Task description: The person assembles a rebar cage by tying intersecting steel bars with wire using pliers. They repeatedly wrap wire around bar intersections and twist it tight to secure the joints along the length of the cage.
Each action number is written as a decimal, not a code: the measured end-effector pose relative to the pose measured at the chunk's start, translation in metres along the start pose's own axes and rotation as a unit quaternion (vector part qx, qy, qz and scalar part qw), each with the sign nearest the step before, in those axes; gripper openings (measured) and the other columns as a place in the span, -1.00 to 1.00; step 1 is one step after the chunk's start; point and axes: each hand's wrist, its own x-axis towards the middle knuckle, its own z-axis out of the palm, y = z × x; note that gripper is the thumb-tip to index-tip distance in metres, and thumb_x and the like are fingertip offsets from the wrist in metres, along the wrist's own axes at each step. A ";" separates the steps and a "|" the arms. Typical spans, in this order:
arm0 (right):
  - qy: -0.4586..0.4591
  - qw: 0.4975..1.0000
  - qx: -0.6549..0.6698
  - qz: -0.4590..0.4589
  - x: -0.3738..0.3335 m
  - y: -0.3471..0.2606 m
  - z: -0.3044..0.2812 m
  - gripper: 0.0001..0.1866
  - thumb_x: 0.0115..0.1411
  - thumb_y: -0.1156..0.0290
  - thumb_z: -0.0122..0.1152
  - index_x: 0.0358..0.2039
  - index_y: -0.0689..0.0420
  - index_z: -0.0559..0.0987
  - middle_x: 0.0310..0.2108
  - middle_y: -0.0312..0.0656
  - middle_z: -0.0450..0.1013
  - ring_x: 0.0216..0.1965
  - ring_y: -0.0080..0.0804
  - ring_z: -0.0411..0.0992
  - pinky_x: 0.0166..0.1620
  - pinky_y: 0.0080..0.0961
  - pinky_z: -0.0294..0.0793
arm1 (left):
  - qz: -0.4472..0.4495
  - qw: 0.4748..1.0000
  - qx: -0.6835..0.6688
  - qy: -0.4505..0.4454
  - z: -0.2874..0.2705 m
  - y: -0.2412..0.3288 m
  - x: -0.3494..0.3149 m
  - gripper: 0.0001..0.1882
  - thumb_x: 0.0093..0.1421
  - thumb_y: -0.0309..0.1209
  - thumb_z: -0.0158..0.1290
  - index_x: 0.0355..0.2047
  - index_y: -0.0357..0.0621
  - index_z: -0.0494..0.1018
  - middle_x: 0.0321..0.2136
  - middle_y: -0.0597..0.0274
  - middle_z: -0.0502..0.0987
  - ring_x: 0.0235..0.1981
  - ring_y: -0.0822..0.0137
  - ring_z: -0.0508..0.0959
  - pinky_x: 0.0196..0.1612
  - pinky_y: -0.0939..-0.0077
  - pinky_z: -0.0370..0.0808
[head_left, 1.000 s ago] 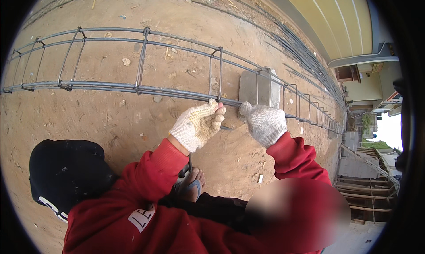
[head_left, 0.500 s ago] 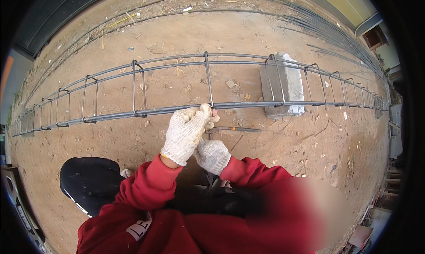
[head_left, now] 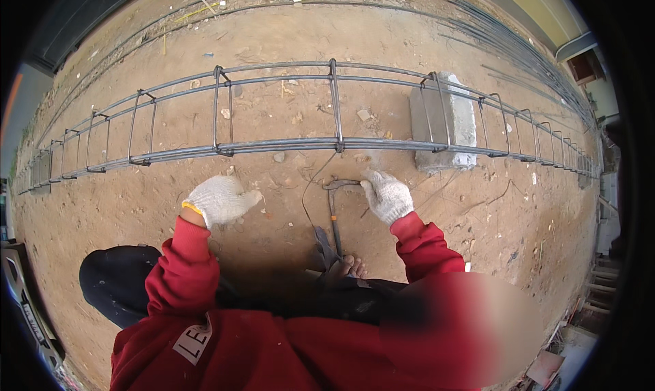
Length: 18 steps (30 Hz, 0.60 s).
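Pincers [head_left: 333,218] show between the two gloved hands, just left of the right hand [head_left: 390,199], whose curled fingertips meet their upper end, though whether they clamp it I cannot tell. The left hand [head_left: 222,201] is well apart, its finger state unclear. Their long axis runs down toward the person's foot [head_left: 355,265], roughly square to the steel frame [head_left: 340,145] ahead.
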 end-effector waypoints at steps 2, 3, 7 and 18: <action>-0.032 0.984 -0.163 -0.065 -0.006 0.034 0.009 -0.69 0.19 0.33 0.16 -0.04 0.05 0.55 -0.23 -0.13 0.54 -0.10 -0.07 0.49 -0.06 -0.09 0.45 | 0.020 0.999 0.041 -0.011 0.037 -0.012 0.029 -0.39 0.24 0.15 -0.04 -0.34 -0.19 0.66 -0.32 -0.15 0.63 -0.19 -0.13 0.61 -0.08 0.08 0.51; -0.081 0.964 -0.238 -0.084 -0.008 0.044 0.016 -0.68 0.16 0.33 0.17 -0.05 0.04 0.53 -0.19 -0.16 0.54 -0.05 -0.12 0.48 -0.04 -0.08 0.43 | 0.046 0.998 0.035 0.008 0.053 -0.015 0.044 -0.42 0.23 0.13 -0.02 -0.33 -0.20 0.65 -0.32 -0.15 0.63 -0.21 -0.09 0.62 -0.11 0.12 0.51; -0.194 0.942 -0.271 -0.031 -0.008 0.050 0.036 -0.68 0.15 0.30 0.20 -0.06 0.05 0.49 -0.18 -0.12 0.54 -0.06 -0.09 0.50 0.03 -0.04 0.39 | 0.082 0.991 -0.084 -0.067 0.104 -0.007 0.093 -0.48 0.19 0.04 0.10 -0.24 -0.25 0.62 -0.30 -0.13 0.64 -0.20 0.00 0.62 -0.12 0.24 0.50; -0.102 0.965 -0.235 0.051 -0.068 -0.103 -0.173 -0.79 0.29 0.31 0.14 -0.09 0.04 0.51 -0.41 -0.03 0.49 -0.45 0.06 0.51 -0.42 -0.10 0.51 | 0.326 0.728 -0.574 -0.187 0.180 0.077 0.115 -0.48 0.18 -0.34 0.28 0.15 -0.19 0.47 -0.07 0.25 0.59 -0.08 0.45 0.53 0.04 0.45 0.44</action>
